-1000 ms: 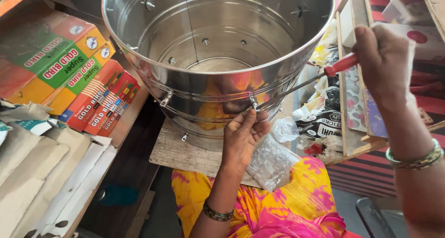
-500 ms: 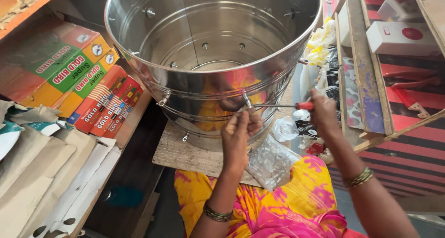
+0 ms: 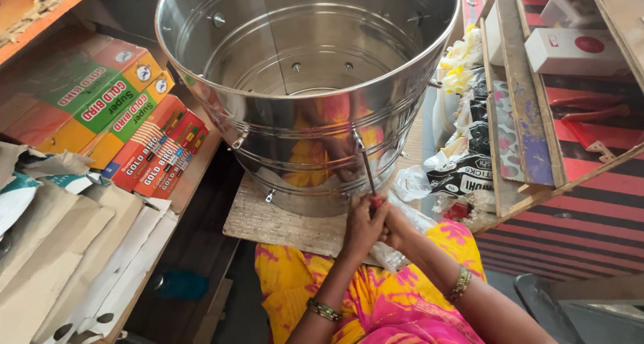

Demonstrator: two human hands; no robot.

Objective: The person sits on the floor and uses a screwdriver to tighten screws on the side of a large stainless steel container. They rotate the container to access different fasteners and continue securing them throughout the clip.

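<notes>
Item: 2 hands, left (image 3: 363, 224) and right (image 3: 397, 226), both clenched on screwdriver (image 3: 369, 176) against drum (image 3: 302, 96); tip may slip off fastener.

Head-worn view, steeply downward, close over lap.

Your left hand (image 3: 362, 226) and right hand (image 3: 397, 227) meet around the screwdriver (image 3: 370, 176), whose shaft runs up from your fingers to the steel drum (image 3: 302, 96). The drum stands on a board (image 3: 275, 220) beyond your fingertips. Stacked boxes (image 3: 127, 129) lie left of them, packets (image 3: 463, 163) right.
</notes>
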